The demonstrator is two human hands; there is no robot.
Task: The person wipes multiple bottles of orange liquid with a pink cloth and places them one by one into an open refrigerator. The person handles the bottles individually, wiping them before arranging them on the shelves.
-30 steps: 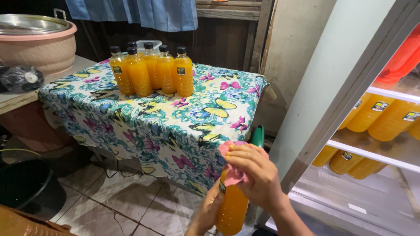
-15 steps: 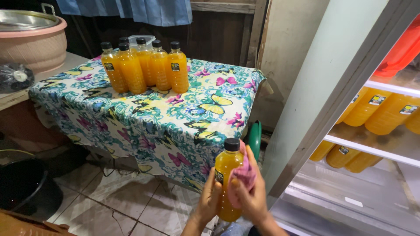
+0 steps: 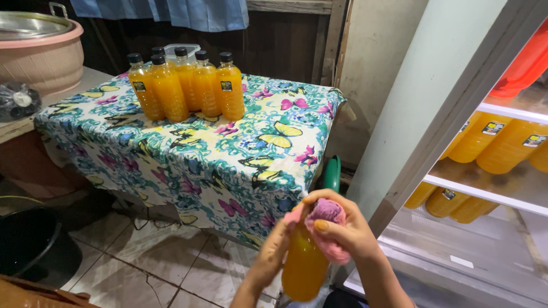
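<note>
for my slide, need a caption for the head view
Both hands, left hand and right hand, wipe an orange juice bottle with a pink cloth.

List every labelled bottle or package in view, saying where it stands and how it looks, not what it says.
Bottles on the table: a cluster on the butterfly-print cloth, orange drink, black caps, small dark square labels.
Bottles on the fridge shelf: lying on their sides, orange, dark labels.
Lower fridge bottles: orange, lying down, partly hidden.
Held bottle: orange, in the left hand; the right hand presses a pink cloth over its top; no label shows.
</note>
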